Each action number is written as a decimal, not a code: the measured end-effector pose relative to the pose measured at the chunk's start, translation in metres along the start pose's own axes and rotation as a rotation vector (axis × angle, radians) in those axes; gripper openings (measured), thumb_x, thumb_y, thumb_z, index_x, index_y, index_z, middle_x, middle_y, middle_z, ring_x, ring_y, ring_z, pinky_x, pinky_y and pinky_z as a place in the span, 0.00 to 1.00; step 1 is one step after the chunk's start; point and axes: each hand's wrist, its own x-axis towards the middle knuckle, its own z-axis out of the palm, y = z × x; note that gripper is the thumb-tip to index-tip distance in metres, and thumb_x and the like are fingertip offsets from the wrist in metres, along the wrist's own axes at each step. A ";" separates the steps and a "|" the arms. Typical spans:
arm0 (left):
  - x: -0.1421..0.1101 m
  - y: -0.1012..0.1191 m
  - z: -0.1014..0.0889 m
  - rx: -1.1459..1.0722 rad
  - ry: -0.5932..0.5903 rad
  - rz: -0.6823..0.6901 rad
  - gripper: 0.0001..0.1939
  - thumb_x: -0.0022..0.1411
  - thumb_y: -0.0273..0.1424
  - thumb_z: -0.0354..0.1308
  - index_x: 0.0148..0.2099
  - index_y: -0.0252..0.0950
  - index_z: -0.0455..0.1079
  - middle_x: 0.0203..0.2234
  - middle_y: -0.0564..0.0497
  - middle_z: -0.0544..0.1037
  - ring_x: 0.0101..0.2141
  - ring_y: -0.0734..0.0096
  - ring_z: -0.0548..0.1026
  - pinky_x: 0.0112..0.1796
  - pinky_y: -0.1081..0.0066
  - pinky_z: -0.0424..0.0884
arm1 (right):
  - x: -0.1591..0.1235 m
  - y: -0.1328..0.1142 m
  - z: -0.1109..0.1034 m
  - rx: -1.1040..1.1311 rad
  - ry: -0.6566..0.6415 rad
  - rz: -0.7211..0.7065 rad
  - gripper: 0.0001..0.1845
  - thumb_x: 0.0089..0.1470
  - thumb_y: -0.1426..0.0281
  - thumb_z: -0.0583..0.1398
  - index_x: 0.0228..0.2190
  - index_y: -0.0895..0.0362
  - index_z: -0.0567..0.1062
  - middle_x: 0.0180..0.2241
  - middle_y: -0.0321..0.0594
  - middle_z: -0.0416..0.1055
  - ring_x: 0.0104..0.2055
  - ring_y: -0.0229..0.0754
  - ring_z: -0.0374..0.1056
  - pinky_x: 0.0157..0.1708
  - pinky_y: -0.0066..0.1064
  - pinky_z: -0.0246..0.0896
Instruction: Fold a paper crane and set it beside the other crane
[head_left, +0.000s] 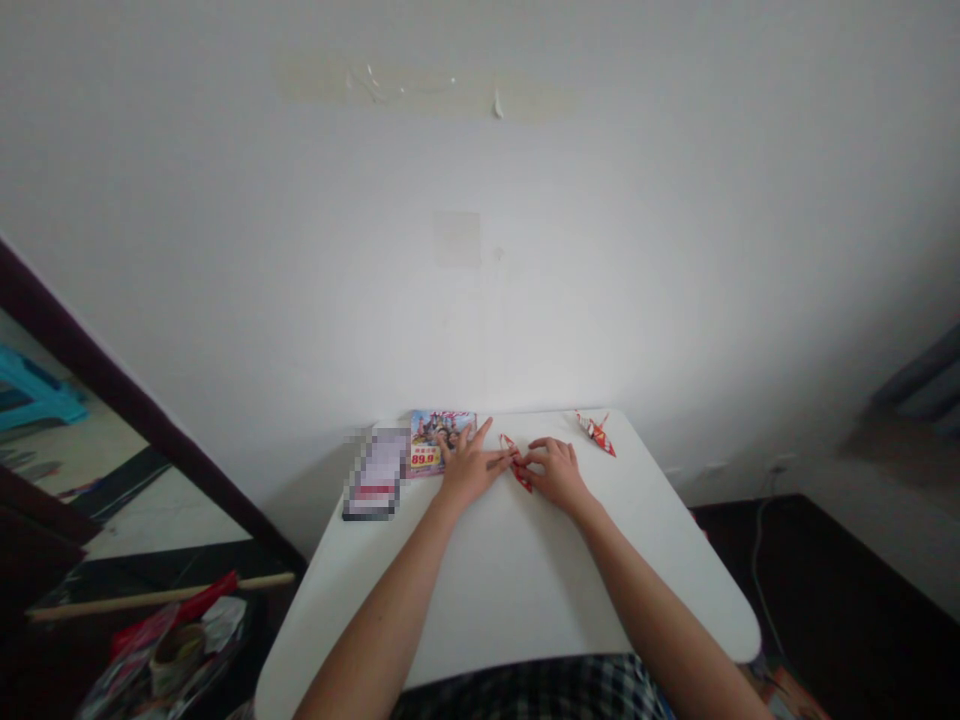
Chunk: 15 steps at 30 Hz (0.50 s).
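Observation:
A narrow red-and-white folded paper (520,474) lies between my hands on the white table (525,580). My left hand (471,468) pinches its left side between thumb and index finger, the other fingers spread over the leaflet beside it. My right hand (553,470) is closed on the paper from the right with its fingertips. The exact folds under the fingertips are too small to make out. To the right, near the table's back edge, sits a folded paper crane (597,434) in red, white and dark print, touched by neither hand.
A printed leaflet (426,458) lies partly under my left hand. Left of it is a phone (369,508) with a blurred screen. The wall (585,300) stands behind the table. Floor-level clutter (180,650) and a wooden stick (262,581) are at lower left.

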 end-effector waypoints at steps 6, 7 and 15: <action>0.003 0.000 0.002 0.022 -0.010 -0.051 0.20 0.67 0.57 0.41 0.54 0.73 0.70 0.71 0.65 0.53 0.69 0.38 0.50 0.59 0.23 0.32 | 0.002 -0.001 -0.002 -0.024 -0.012 0.006 0.09 0.58 0.57 0.64 0.41 0.39 0.82 0.52 0.38 0.70 0.57 0.50 0.61 0.62 0.54 0.43; 0.003 0.001 0.002 0.028 -0.005 -0.055 0.20 0.67 0.57 0.41 0.54 0.74 0.69 0.71 0.65 0.53 0.69 0.38 0.50 0.59 0.22 0.31 | 0.002 -0.001 -0.002 -0.030 -0.012 0.006 0.09 0.58 0.57 0.64 0.41 0.39 0.82 0.52 0.38 0.70 0.57 0.49 0.61 0.62 0.53 0.43; 0.010 0.003 0.002 0.054 0.028 -0.132 0.22 0.67 0.57 0.41 0.56 0.71 0.69 0.71 0.63 0.54 0.69 0.36 0.48 0.58 0.22 0.27 | 0.003 -0.001 -0.002 -0.042 -0.015 0.000 0.08 0.58 0.58 0.64 0.40 0.39 0.82 0.51 0.38 0.70 0.56 0.48 0.61 0.60 0.48 0.46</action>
